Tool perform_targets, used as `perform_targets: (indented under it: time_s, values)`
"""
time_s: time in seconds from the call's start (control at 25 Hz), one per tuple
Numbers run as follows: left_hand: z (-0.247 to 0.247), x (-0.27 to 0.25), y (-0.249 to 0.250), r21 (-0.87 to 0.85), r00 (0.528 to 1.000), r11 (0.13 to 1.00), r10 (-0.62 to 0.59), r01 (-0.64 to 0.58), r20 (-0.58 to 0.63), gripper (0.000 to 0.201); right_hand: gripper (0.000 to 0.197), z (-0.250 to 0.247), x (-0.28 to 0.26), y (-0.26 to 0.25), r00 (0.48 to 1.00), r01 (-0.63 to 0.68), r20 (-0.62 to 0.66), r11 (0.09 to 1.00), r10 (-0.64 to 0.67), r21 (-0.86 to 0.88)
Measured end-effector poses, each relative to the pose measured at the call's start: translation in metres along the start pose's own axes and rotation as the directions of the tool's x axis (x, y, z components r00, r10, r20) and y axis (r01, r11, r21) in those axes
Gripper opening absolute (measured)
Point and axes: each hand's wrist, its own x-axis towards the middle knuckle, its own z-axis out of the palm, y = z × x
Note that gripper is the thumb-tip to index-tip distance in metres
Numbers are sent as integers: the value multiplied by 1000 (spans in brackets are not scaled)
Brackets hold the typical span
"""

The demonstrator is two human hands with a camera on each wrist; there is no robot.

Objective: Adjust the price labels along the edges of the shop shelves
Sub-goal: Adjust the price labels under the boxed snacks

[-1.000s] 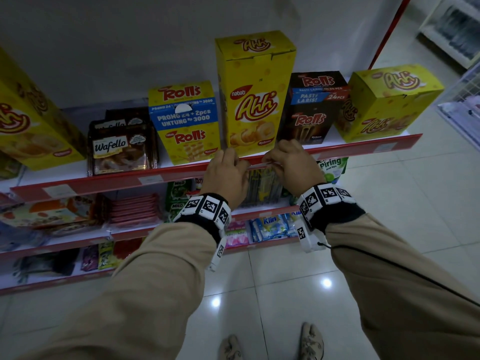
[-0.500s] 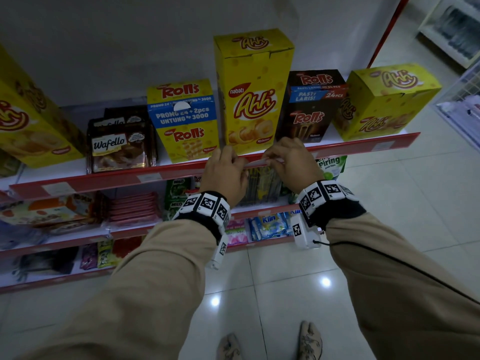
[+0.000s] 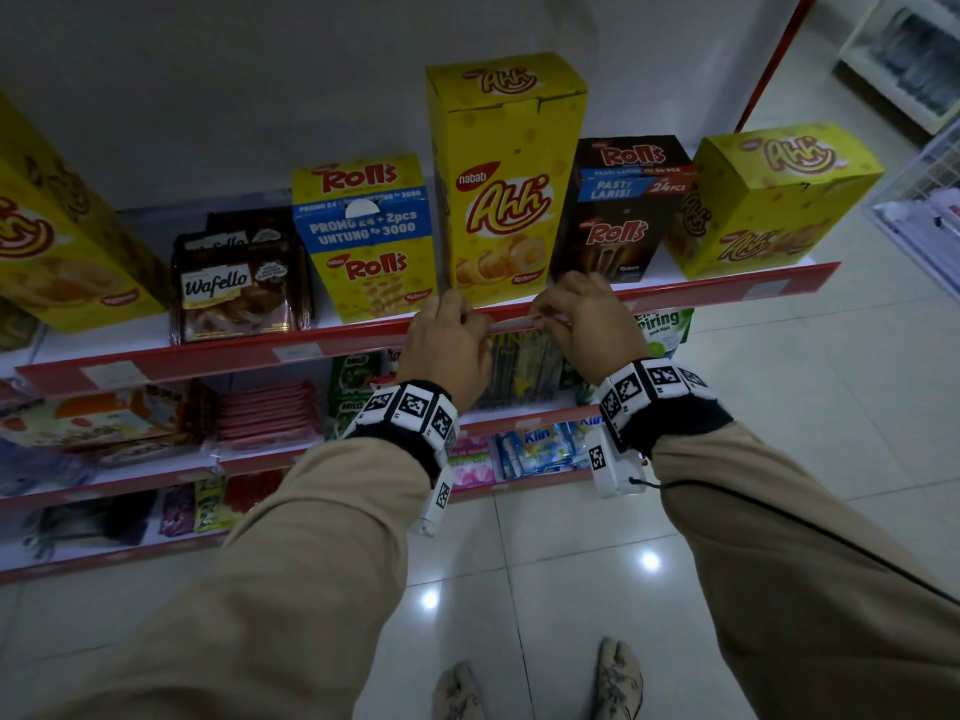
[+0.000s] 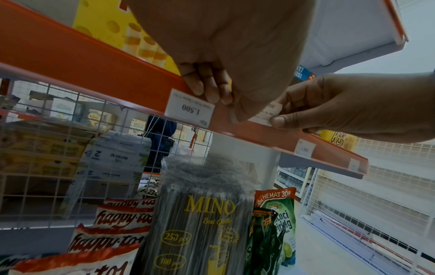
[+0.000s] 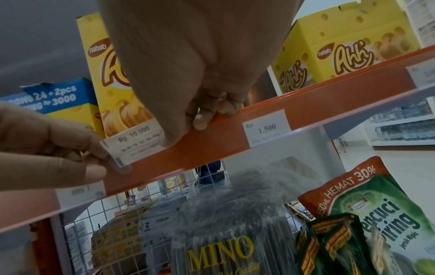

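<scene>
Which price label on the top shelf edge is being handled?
The Rp 10.000 label, in front of the tall Ahh box: both hands pinch its ends. The 1.500 labels sit untouched in the strip.

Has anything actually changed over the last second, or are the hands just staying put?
Hardly anything. Both hands have stayed on the red shelf edge below the tall Ahh box. The left hand and right hand still pinch the ends of the Rp 10.000 label. Only the view shifted slightly; the boxes stand as before.
</scene>
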Motion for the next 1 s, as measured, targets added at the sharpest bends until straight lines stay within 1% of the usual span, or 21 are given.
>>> perform_targets:
  time_s: [0.24,0.48,0.64,0.8,1.0]
  values:
    - [2,-2,1,5,1000,1000,-6,6,7,30,14,-1,0,-1,1000,11,17,999,-10,-51]
    - [1,-1,3,79,1000,997,1,-3,27,30,19,2,-6,-2,999,45,21,979,-42,-199]
    - [1,-3,3,86,1000,996,26,-27,18,30,19,3,-6,-3,999,38,26,975,-33,-221]
    - [0,-2,2,93,999,995,32,-34,27,30,18,3,-9,-4,999,34,-7,976,-36,-214]
    - [0,-4,1,118,998,992,47,-51,41,34,20,2,-9,-7,1000,23,16,969,-20,-246]
